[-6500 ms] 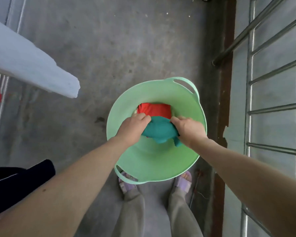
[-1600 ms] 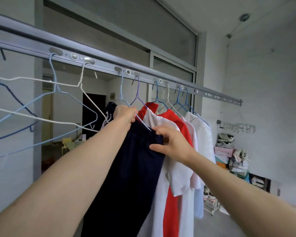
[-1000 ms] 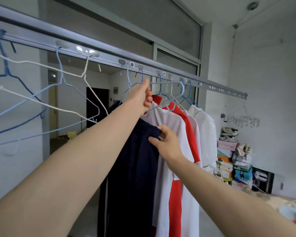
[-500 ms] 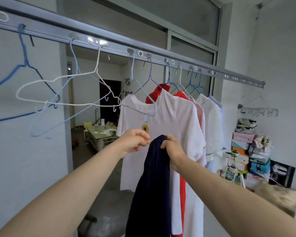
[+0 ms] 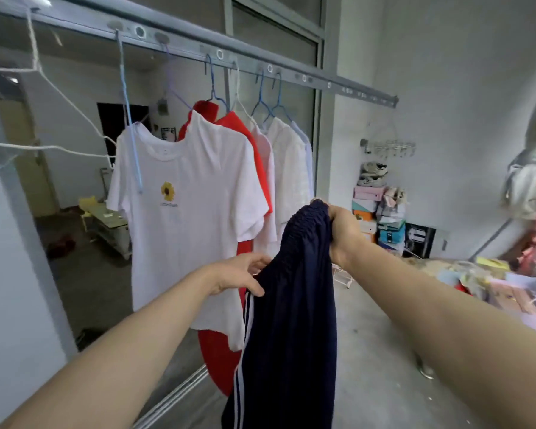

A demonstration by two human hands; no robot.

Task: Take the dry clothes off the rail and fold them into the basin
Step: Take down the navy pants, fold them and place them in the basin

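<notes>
Navy trousers (image 5: pixel 294 320) with white side stripes hang down in front of me, off the rail. My right hand (image 5: pixel 342 230) grips their elastic waistband at the top. Lower and to the left, my left hand (image 5: pixel 239 275) pinches the striped side seam. Behind them the grey rail (image 5: pixel 198 46) runs across the top. On hangers there hang a white T-shirt with a sunflower print (image 5: pixel 186 218), a red garment (image 5: pixel 229 125) and several pale shirts (image 5: pixel 288 168). The basin is out of view.
Bare wire hangers (image 5: pixel 44 88) hang on the rail's left part. Stacked shoe boxes with shoes (image 5: pixel 381 212) stand against the far wall. A cluttered pile of papers and bags (image 5: pixel 505 283) lies at the right. Grey concrete floor (image 5: pixel 381 366) stretches below.
The trousers came off their hanger and away from the rail. Both hands dropped lower with them; my left hand slid from the waistband down to the side seam. The view swung right.
</notes>
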